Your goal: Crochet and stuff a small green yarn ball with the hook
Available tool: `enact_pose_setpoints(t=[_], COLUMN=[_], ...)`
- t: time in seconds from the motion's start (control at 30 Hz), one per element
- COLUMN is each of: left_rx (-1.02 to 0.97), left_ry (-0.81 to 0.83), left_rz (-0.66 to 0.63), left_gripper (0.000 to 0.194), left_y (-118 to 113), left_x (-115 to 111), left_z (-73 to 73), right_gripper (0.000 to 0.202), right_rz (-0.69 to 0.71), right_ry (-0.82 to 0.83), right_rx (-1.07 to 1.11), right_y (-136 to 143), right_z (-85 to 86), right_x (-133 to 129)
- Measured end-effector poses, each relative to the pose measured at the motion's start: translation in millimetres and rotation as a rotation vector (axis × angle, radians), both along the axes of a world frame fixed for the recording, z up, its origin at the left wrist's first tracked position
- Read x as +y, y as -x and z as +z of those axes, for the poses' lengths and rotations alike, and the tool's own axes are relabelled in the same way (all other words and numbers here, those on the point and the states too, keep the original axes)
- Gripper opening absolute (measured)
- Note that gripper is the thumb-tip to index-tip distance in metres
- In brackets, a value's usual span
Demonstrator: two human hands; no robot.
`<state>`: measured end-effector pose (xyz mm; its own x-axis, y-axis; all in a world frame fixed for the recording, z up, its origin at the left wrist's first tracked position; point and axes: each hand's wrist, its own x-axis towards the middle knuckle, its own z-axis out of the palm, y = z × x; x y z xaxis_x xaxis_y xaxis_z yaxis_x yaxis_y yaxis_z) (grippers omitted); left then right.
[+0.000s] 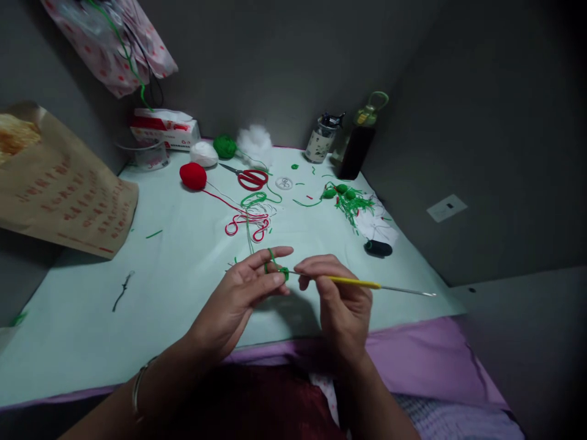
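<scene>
My left hand [241,290] pinches a small green crochet piece [285,274] between thumb and fingers, with green yarn looped over the raised index finger. In my right hand [342,299] is a crochet hook [355,282] with a yellow handle and a metal tip at each end. Its left tip meets the green piece; the other end points right. From the left hand the green yarn runs back toward a loose tangle of red, white and green yarn [257,220] on the table.
Beyond the tangle lie red-handled scissors [252,179], a red yarn ball [193,176], a white ball [204,154], a green ball [224,146] and white stuffing [255,145]. Green crocheted pieces [346,195] lie right, near a dark bottle [360,143]. A paper bag [68,189] stands left.
</scene>
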<state>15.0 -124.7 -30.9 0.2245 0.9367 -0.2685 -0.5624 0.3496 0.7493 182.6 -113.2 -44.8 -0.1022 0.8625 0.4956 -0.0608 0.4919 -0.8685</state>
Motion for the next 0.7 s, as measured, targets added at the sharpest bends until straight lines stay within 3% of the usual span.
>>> enact_pose_setpoints(t=[0.1, 0.33, 0.5, 0.7], left_rx=[0.053, 0.126, 0.101, 0.081], left_ry=[-0.057, -0.064, -0.076, -0.128], left_rz=[-0.025, -0.001, -0.021, -0.018], left_gripper=[0.033, 0.029, 0.026, 0.028], left_y=[-1, 7, 2, -4], left_x=[-2, -1, -1, -4], left_z=[-1.2, -1.9, -3.4, -6.3], right_gripper=[0.020, 0.021, 0.020, 0.024], right_rz=[0.039, -0.027, 0.063, 0.012], right_ry=[0.040, 0.012, 0.116, -0.017], right_rx=[0.022, 0.037, 0.148, -0.046], right_y=[2, 0, -1, 2], right_z=[-1.7, 1.8, 0.8, -2.3], right_x=[-1, -4, -1, -2])
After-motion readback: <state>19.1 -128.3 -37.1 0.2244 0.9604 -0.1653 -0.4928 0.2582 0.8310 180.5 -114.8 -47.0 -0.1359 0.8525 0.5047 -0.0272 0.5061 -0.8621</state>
